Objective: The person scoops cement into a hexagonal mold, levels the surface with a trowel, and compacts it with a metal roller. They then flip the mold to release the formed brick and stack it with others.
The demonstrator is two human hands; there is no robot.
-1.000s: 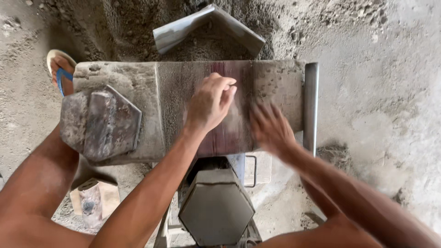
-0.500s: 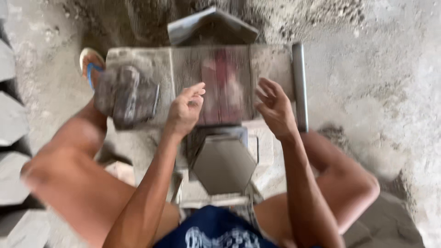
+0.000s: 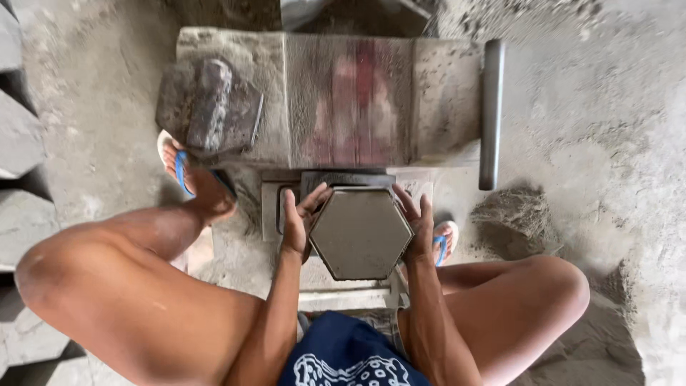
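A grey hexagonal paving block [image 3: 361, 234] sits between my knees, on a low metal frame [image 3: 343, 297]. My left hand [image 3: 299, 220] grips its left edges and my right hand [image 3: 417, 223] grips its right edges. Beyond it stands a dusty press table [image 3: 443, 93] with a reddish worn plate [image 3: 350, 100] in the middle. On the left end of that table rests a hexagonal metal mould lid [image 3: 211, 107].
A grey metal lever bar [image 3: 490, 114] runs down the table's right side. My feet in blue sandals [image 3: 182, 168] flank the frame. Finished grey blocks [image 3: 14, 143] are stacked at the far left. A pile of loose cement mix [image 3: 522, 214] lies to the right.
Both hands have come down from the table's plate to the hexagonal block below and closed on its sides. The view has tilted down toward my knees.
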